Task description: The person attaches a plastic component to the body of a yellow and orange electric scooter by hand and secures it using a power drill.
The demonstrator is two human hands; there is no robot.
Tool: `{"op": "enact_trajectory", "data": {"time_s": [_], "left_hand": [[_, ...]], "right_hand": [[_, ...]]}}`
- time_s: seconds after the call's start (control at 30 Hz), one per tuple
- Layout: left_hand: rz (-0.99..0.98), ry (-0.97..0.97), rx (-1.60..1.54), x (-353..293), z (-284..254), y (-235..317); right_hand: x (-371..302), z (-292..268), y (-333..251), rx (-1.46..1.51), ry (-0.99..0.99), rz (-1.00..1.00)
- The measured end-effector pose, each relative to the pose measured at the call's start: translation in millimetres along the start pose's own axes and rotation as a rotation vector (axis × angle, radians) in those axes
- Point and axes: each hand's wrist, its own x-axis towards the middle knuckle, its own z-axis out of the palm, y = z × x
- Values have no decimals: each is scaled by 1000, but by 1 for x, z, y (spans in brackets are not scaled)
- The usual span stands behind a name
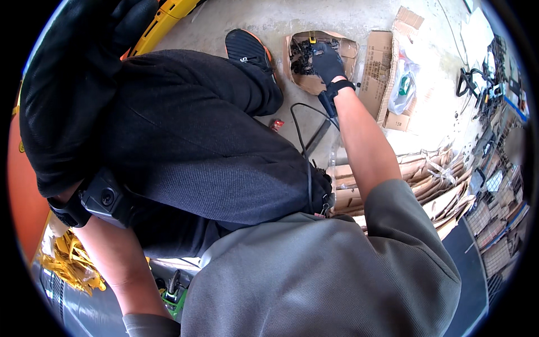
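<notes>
My right hand (329, 63), in a dark grey glove, reaches down into an open cardboard box (349, 53) on the floor. Its fingers are curled, with a small yellow piece (313, 40) right at the fingertips; whether they grip it is unclear. Many small black parts (303, 60) lie loose in the box around the fingers. My left hand (78, 106), black-gloved, is raised close at the upper left beside my bent leg. Its fingers are partly cut off and blend into the dark, so what they hold, if anything, does not show.
Flattened cardboard (377, 67) and a clear plastic bag (403, 84) lie right of the box. My shoe (250, 50) stands left of it. A black cable (297, 126) hangs by my right wrist. Stacked cardboard (449, 196), yellow straps (70, 261) and a yellow frame (163, 25) surround me.
</notes>
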Motion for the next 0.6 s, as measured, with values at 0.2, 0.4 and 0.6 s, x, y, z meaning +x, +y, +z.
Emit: {"op": "enact_trajectory", "data": {"time_s": [0.2,0.4,0.6], "left_hand": [[17,1,-1,-3,-3,2],[40,8,4,-9,-5,6],[45,-3,-8,-12,-4,5]], "right_hand": [[-4,-2,4,-105,33,-182],[-1,-1,-4,-353,133,-365],[3,-9,4,-348,80,-438]]}}
